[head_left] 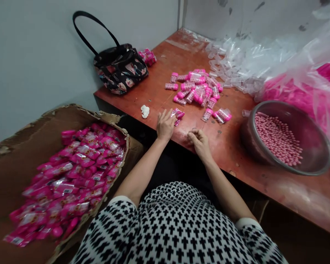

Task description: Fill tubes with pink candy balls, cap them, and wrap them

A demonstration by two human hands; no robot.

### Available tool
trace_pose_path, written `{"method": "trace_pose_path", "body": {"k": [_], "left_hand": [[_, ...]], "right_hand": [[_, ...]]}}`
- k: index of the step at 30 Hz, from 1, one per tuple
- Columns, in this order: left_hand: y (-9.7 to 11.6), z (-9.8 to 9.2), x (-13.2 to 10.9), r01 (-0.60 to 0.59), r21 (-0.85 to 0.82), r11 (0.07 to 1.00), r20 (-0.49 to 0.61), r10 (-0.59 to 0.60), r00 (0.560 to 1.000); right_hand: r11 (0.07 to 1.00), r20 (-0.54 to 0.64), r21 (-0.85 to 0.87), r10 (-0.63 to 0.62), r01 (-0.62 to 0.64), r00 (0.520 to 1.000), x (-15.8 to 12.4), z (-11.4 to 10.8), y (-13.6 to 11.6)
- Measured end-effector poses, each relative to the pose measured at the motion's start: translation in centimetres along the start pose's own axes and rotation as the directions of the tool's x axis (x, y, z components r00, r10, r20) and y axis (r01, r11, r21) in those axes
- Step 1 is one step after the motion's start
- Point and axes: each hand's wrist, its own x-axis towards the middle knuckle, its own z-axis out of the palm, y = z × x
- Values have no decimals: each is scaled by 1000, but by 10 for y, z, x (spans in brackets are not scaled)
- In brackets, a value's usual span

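Note:
My left hand (165,125) rests on the red table (222,146), its fingers stretched out and lying against a few small glossy pink packets (178,114). Just to the right, near the table's front edge, is my right hand (200,142). Its thumb and fingertips are pressed together, and whatever may be between them is too small to make out. Beyond both hands lies a loose heap of clear tubes with pink caps (195,86), filled with pale pink beads. Two more filled tubes (222,115) lie closer to me on the right.
A grey bowl of pink beads (277,139) stands right. Behind it are clear empty tubes (244,66) and a plastic bag of pink pieces (294,91). A cardboard box (8,176) of pink packaged items (74,172) is left. A floral handbag (121,69) and white crumpled lump (145,111) sit on the table.

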Motion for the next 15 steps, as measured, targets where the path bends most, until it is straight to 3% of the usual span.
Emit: {"method": "trace_pose_path", "body": {"k": [3, 6, 9, 11, 13, 15], "left_hand": [[17, 3, -20, 17, -89, 996, 10, -16, 1000], [28, 4, -44, 92, -215, 972, -6, -95, 995], [26, 2, -58, 199, -269, 942, 40, -195, 980], [21, 0, -60, 332, -277, 902, 184, -289, 939], [18, 0, -59, 461, -264, 847, 344, -364, 866], [18, 2, -58, 531, -253, 809, 407, -409, 816]], "right_hand": [[994, -86, 89, -56, 64, 995, 22, 8, -2], [985, -60, 152, -69, 77, 996, 34, 7, -6], [995, 18, 70, -72, 70, 997, 34, -5, -10], [996, 143, -49, -62, 70, 988, 31, -16, -11], [976, 272, -200, -29, 86, 962, 30, -27, -13], [909, 286, -394, -18, 135, 958, 34, -39, -18]]}}
